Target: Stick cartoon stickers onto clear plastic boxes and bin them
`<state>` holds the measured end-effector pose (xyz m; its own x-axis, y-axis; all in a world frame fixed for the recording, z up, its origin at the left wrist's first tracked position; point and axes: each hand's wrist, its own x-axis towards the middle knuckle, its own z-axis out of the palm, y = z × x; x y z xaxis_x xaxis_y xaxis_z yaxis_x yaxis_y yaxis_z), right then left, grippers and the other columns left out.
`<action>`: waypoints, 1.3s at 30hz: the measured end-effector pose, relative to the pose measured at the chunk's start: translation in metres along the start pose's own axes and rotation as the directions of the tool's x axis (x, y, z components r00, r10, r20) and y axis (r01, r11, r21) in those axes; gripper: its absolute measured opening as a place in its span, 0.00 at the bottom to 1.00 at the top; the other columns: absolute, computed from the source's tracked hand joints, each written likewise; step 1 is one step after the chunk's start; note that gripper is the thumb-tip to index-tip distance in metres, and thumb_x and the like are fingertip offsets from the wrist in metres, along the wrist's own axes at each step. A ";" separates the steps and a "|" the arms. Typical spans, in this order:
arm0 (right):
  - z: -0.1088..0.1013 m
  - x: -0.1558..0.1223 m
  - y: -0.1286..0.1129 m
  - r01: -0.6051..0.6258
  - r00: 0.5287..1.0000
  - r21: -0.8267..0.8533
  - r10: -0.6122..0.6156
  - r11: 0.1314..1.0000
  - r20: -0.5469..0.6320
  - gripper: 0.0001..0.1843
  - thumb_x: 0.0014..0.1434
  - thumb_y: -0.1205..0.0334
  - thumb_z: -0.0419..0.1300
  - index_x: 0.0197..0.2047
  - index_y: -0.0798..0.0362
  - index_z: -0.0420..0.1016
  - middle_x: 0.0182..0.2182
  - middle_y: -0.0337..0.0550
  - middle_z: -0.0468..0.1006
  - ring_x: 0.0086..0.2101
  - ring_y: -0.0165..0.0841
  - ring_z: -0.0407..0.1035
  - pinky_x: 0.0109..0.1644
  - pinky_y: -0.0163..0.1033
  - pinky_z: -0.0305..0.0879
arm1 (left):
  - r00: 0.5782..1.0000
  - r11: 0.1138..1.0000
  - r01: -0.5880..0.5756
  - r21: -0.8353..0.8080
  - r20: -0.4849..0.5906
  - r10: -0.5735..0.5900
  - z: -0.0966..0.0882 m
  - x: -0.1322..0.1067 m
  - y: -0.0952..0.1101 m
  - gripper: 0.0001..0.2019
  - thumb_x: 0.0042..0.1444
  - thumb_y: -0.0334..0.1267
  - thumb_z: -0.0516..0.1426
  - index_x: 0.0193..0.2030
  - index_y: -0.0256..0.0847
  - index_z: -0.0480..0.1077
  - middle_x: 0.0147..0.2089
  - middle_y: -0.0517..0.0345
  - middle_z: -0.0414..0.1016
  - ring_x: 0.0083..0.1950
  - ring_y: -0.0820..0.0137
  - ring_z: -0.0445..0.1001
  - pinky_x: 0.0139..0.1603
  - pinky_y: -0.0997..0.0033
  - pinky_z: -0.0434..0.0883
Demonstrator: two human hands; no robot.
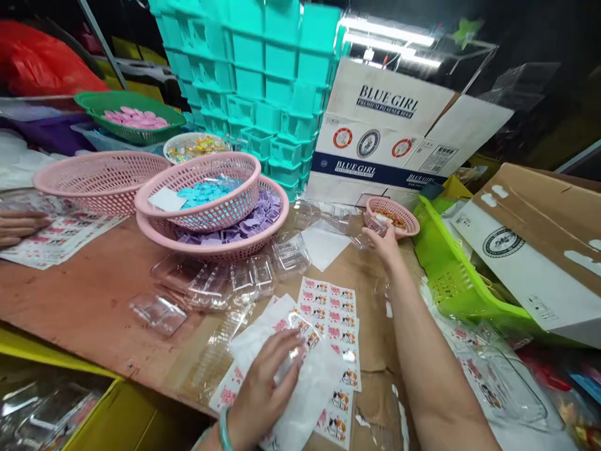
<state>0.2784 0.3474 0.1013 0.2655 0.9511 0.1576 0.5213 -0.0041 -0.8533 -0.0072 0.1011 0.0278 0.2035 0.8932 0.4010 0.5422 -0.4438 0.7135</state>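
Observation:
My left hand (270, 382), with a pale green bangle on the wrist, lies over a white translucent paper sheet (300, 407). Its fingers are curled together; something clear and shiny seems to be at the fingertips, but I cannot make it out. Under the paper are sticker sheets (345, 338) printed with cats and pink lettering. Farther off, my right hand (384, 243) reaches to the near rim of a small pink basket (406, 225) of orange-brown pieces (394, 218). Its thumb and fingers look apart. A clear plastic box (360, 240) lies beside that hand.
Left of centre, stacked pink baskets (206, 250) hold blue and purple pieces. Clear plastic boxes (230, 282) lie before them. Turquoise crates (248, 75) and a beer carton (375, 138) stand behind; a lime-green basket (451, 269) stands right. Another person's hand (21, 227) is at far left.

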 end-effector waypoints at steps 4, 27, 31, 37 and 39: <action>-0.025 -0.087 -0.011 0.075 0.846 -0.118 0.000 0.990 0.532 0.40 0.51 0.46 0.64 0.63 0.46 0.54 0.43 0.44 0.73 0.39 0.37 0.70 0.45 0.45 0.69 | 0.994 0.976 0.106 0.193 -0.051 -0.098 -0.022 -0.002 -0.015 0.20 0.60 0.38 0.55 0.59 0.43 0.66 0.60 0.45 0.69 0.63 0.56 0.64 0.63 0.50 0.64; 0.044 -0.308 -0.036 -0.288 0.890 0.414 0.082 0.864 0.448 0.29 0.55 0.56 0.62 0.58 0.45 0.55 0.48 0.44 0.77 0.42 0.38 0.76 0.46 0.46 0.73 | 0.780 0.756 0.514 -0.407 -0.147 -0.609 -0.046 -0.094 0.032 0.26 0.52 0.45 0.63 0.56 0.43 0.60 0.51 0.50 0.66 0.52 0.63 0.68 0.52 0.60 0.68; 0.041 -0.325 -0.043 -0.493 0.832 0.580 0.156 0.649 0.532 0.35 0.50 0.55 0.68 0.57 0.47 0.56 0.50 0.46 0.77 0.43 0.38 0.75 0.47 0.45 0.74 | 0.667 0.115 0.564 -0.818 0.369 -0.647 -0.041 -0.087 0.055 0.27 0.56 0.47 0.60 0.59 0.41 0.59 0.53 0.47 0.69 0.52 0.65 0.72 0.51 0.65 0.70; 0.027 -0.322 -0.047 -0.532 0.830 0.644 0.189 0.549 0.524 0.37 0.48 0.58 0.70 0.57 0.46 0.57 0.51 0.45 0.76 0.45 0.38 0.75 0.47 0.44 0.74 | 0.620 -0.270 0.547 -0.792 0.600 -0.505 -0.040 -0.055 0.063 0.26 0.52 0.41 0.64 0.57 0.45 0.63 0.52 0.51 0.75 0.49 0.66 0.75 0.50 0.66 0.71; 0.019 -0.319 -0.049 -0.536 0.824 0.661 0.154 0.525 0.545 0.39 0.47 0.58 0.70 0.59 0.45 0.57 0.54 0.46 0.74 0.47 0.39 0.74 0.48 0.45 0.74 | 0.636 -0.338 0.594 -0.730 0.683 -0.359 -0.040 -0.054 0.067 0.28 0.51 0.47 0.64 0.57 0.44 0.65 0.54 0.49 0.75 0.53 0.61 0.75 0.53 0.60 0.70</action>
<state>0.1527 0.0500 0.0831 -0.1434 0.9514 -0.2724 -0.4050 -0.3076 -0.8610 -0.0146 0.0202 0.0767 0.4917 0.7767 -0.3937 -0.6576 0.6276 0.4168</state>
